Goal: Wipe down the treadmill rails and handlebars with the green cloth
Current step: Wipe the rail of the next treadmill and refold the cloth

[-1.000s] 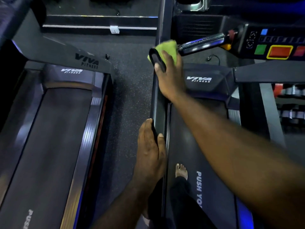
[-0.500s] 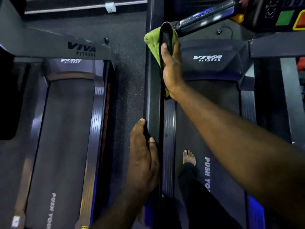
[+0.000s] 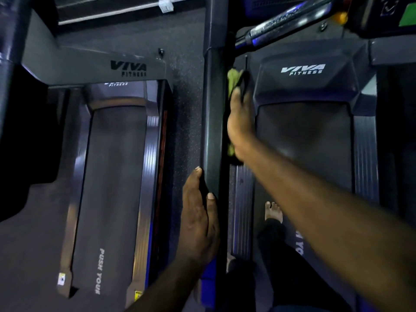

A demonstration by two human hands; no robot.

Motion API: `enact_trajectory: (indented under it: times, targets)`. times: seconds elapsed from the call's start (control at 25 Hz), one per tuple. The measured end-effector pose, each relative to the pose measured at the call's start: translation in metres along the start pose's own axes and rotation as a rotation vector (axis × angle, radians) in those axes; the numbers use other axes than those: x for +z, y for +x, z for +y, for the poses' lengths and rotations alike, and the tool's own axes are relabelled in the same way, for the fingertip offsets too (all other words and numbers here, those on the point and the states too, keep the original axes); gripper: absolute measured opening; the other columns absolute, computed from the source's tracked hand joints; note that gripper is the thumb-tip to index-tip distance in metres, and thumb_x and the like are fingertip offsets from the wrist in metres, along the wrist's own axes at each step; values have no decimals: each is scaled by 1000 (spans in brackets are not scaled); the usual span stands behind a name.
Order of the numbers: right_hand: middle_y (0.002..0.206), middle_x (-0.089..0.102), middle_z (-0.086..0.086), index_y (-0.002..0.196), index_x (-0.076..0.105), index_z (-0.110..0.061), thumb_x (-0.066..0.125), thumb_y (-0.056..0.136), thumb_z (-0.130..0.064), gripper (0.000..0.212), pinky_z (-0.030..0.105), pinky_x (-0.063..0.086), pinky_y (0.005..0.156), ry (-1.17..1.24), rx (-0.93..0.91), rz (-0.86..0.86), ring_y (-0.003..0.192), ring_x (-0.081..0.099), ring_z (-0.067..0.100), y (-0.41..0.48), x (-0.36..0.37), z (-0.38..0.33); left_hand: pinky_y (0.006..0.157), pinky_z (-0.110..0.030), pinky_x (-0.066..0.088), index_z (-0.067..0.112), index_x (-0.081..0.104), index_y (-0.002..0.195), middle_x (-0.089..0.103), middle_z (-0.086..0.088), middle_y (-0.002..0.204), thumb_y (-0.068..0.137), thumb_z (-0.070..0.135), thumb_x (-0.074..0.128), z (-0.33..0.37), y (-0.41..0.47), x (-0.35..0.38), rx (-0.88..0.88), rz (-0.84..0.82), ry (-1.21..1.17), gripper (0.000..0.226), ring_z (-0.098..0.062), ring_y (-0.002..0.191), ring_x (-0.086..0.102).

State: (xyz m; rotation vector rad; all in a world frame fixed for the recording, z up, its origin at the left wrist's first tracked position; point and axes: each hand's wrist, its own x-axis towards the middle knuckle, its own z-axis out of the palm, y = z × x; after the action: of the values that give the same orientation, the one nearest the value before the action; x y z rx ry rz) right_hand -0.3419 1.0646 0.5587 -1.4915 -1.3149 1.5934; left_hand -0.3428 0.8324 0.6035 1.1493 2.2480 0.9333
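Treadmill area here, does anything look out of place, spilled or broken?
Nothing stands out. The right hand presses the green cloth against the rail, the left hand grips that rail lower down, and no spill or damage shows.

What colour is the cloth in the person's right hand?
Yellow-green cloth, seen in the head view.

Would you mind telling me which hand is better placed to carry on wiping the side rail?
The right hand: it already presses the green cloth against the inner side of the side rail. The left hand holds no cloth and only grips the rail nearer the person, probably for support.
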Motion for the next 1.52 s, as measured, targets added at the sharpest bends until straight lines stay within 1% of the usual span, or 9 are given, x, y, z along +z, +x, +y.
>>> enact_trajectory:
  times: [0.12, 0.4, 0.56, 0.8, 0.92, 1.04, 1.24, 1.44, 1.52]
  targets:
    - [171, 32, 8, 167, 21, -15, 26, 116, -40, 57, 23, 26, 111, 21, 44, -64, 153, 34, 22, 35, 3, -15, 122, -17, 24, 14, 29, 161, 36, 1, 162, 109, 19, 39, -1, 0, 1, -9, 0, 11, 53, -5, 152, 32]
    - [148, 13, -46, 143, 7, -62, 28, 101, -62, 48, -10, 13, 96, 151, 80, -77, 130, 15, -38, -209, -33, 55, 120, -15, 25, 3, 32, 160, 37, -3, 160, 110, 27, 37, -5, 1, 0, 42, 7, -19, 55, -1, 149, 32]
    - [167, 35, -8, 166, 21, -37, 30, 111, -57, 59, 28, 28, 122, 84, 79, -88, 151, 37, 12, -110, -10, 53, 116, -9, 21, 0, 34, 158, 37, -4, 156, 109, 18, 40, -8, 2, 2, 86, 41, -3, 52, 13, 143, 28]
    - [173, 24, -9, 163, 19, -49, 27, 92, -85, 80, 56, 21, 129, 99, 102, -97, 159, 24, 14, -185, -20, 87, 110, 1, 18, 5, 32, 159, 38, -8, 157, 110, 21, 39, -3, -2, -1, 64, 21, -20, 52, 7, 134, 32]
    - [167, 34, -19, 155, 21, -66, 33, 90, -90, 70, 54, 24, 128, 271, 245, -53, 156, 32, 15, -329, -28, 120, 112, -5, 24, 4, 33, 157, 40, -10, 154, 111, 18, 39, -2, -3, -3, 77, 9, -48, 49, -4, 135, 37]
    - [150, 47, -22, 157, 28, -55, 35, 108, -63, 50, 24, 44, 111, 258, 275, -90, 134, 50, -2, -318, -30, 120, 116, -12, 27, -2, 35, 156, 41, -17, 153, 109, 18, 38, -3, -2, -2, 124, 32, -33, 51, -17, 139, 40]
    - [132, 69, -2, 149, 49, -41, 40, 110, -54, 42, 50, 53, 110, 330, 363, -74, 120, 67, 18, -250, -30, 129, 103, 6, 14, 0, 34, 157, 41, -16, 156, 111, 14, 40, -6, -3, 1, 93, 39, -38, 49, -20, 142, 39]
    - [165, 39, -17, 160, 28, -52, 43, 98, -75, 68, 49, 31, 126, 356, 291, -68, 151, 38, 9, -350, -35, 139, 102, 5, 17, -1, 37, 155, 45, -15, 150, 110, 15, 42, -8, 0, 4, 104, 71, -28, 49, -15, 134, 42]
    - [146, 61, -9, 157, 42, -42, 44, 108, -57, 51, 38, 52, 110, 387, 325, -26, 135, 59, 13, -319, -33, 142, 99, 7, 18, 2, 36, 157, 44, -12, 151, 111, 17, 42, -8, -1, 4, 87, 66, -32, 49, -7, 130, 39]
